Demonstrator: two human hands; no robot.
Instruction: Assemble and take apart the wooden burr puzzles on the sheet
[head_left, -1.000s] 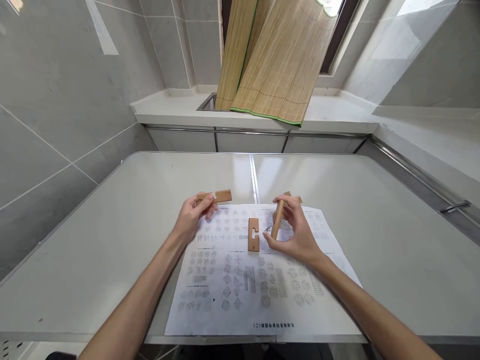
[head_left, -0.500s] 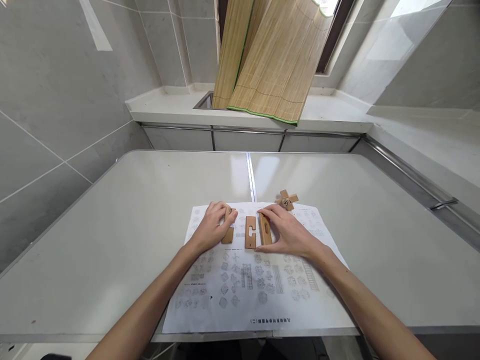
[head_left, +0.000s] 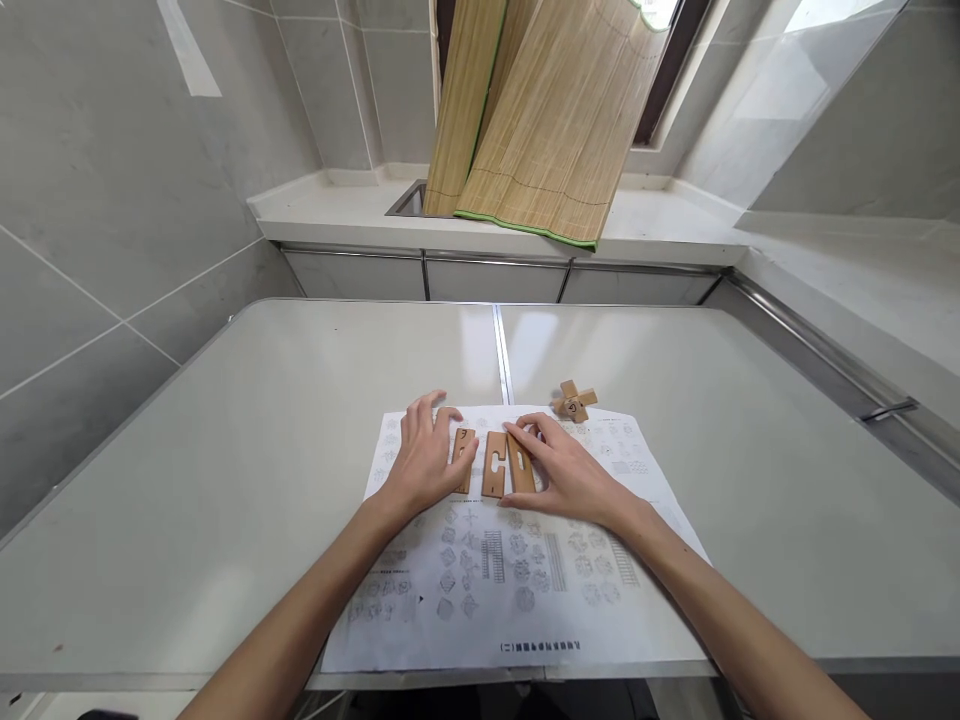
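Three flat wooden puzzle pieces lie side by side on a printed paper sheet. My left hand (head_left: 426,452) has its fingers spread beside the left puzzle piece (head_left: 463,440), its thumb over that piece and partly hiding it. At the centre lies the middle puzzle piece (head_left: 489,480), which has a cut-out opening on its right side. My right hand (head_left: 566,470) spans the slotted right puzzle piece (head_left: 523,480) from end to end, fingers at the far end and thumb at the near one. This piece is slightly tilted, its top close to the middle piece.
The paper sheet (head_left: 450,640) carries small line drawings and lies at the near edge of the white table (head_left: 225,480). An assembled cross-shaped wooden puzzle (head_left: 574,402) sits by its far edge. A bamboo mat (head_left: 547,130) hangs over the ledge (head_left: 330,215) behind.
My left hand has loosened and spread its fingers, uncovering more of the left piece. My right hand has moved left with the right piece, which now lies flatter and closer to the middle one.
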